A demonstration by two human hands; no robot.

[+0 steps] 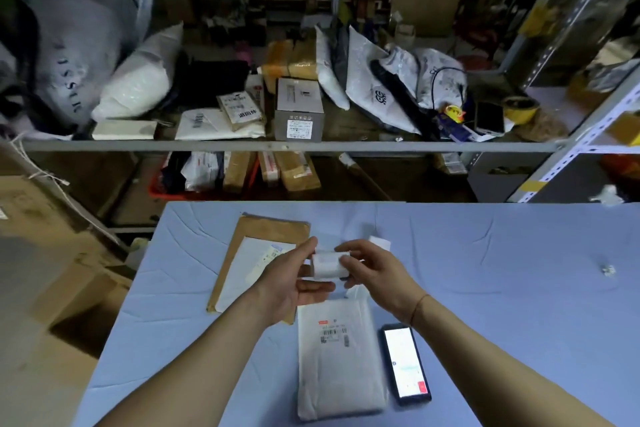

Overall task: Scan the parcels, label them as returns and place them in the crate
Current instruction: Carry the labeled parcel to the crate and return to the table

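Both hands hold a small white label roll (329, 265) above the blue table (502, 288). My left hand (294, 281) grips its left side and underside; my right hand (374, 270) pinches its right end. Below them lies a white padded parcel (341, 364) with a barcode label facing up. A phone (406, 362) with a lit screen rests just right of that parcel. Left of my hands lies a brown envelope (259, 236) with a white parcel (249, 267) on top. A red crate (166, 192) with several parcels stands on the floor beyond the table.
A metal shelf rail (277, 146) crosses the view behind the table, with boxes, bags and a second phone (489, 118) on the shelf. A small white paper piece (379, 242) and a crumpled scrap (607, 270) lie on the table. Cardboard boxes (69, 288) stand at the left.
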